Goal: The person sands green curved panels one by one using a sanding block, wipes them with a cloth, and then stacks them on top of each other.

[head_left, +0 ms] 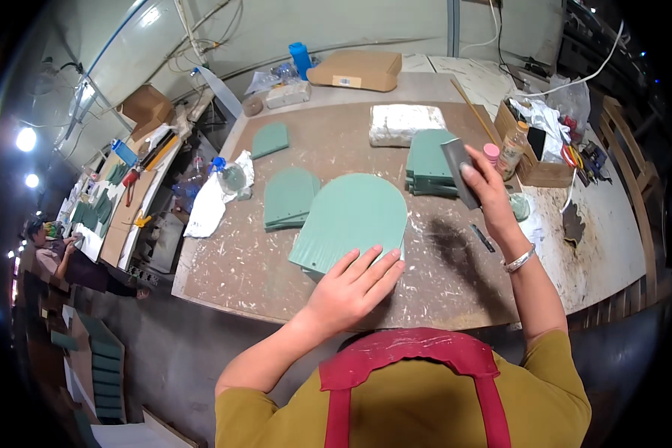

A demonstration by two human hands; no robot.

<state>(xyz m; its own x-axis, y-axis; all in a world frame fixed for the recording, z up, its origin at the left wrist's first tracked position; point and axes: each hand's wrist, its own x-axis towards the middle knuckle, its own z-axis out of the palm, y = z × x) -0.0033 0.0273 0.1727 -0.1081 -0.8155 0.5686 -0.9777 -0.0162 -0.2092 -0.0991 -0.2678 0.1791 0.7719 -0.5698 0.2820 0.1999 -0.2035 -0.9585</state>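
My left hand [357,287] lies flat, fingers spread, on the near edge of a light green round-topped panel [355,213]. My right hand [489,187] is raised to the right of it, closed around a flat dark grey rectangular piece that looks like a sanding block [455,166]. Beside that block stands a stack of smaller green round-topped panels [425,166]. More green panels [287,196] lie overlapping just left of the large one. A single small green panel [270,140] rests farther back.
A white wrapped block [407,123] and a cardboard box [358,69] sit toward the back. On the right are a bottle [511,153], an open box of tools and rags [541,173], and a small dark tool [483,239]. A white cloth [215,209] hangs over the left edge. A person [67,257] works far left.
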